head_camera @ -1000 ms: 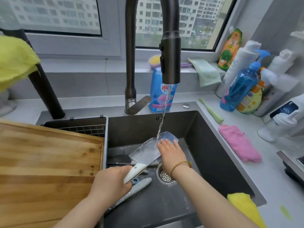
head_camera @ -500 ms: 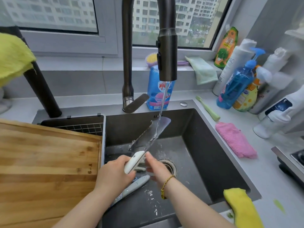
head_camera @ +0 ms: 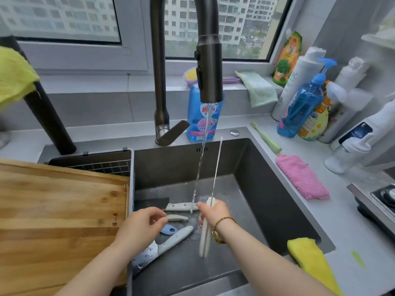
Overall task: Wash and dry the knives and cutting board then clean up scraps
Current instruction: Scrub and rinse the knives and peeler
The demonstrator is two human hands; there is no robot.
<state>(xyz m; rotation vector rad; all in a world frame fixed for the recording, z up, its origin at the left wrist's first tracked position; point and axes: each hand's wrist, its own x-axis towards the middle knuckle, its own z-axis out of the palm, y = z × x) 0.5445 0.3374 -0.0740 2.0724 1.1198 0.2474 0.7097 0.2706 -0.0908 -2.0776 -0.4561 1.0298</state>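
Cleaver (head_camera: 205,236) upright beside stream from faucet (head_camera: 209,67), right hand (head_camera: 213,212) fingers wrapped round handle; left hand (head_camera: 141,227) empty, loosely curled. Risk: wet handle slips, blade falls.

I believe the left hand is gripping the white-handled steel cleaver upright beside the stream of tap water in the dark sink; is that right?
Not quite: the right hand grips the white-handled steel cleaver upright beside the stream of tap water in the dark sink; the left hand holds nothing. The head view shows it.
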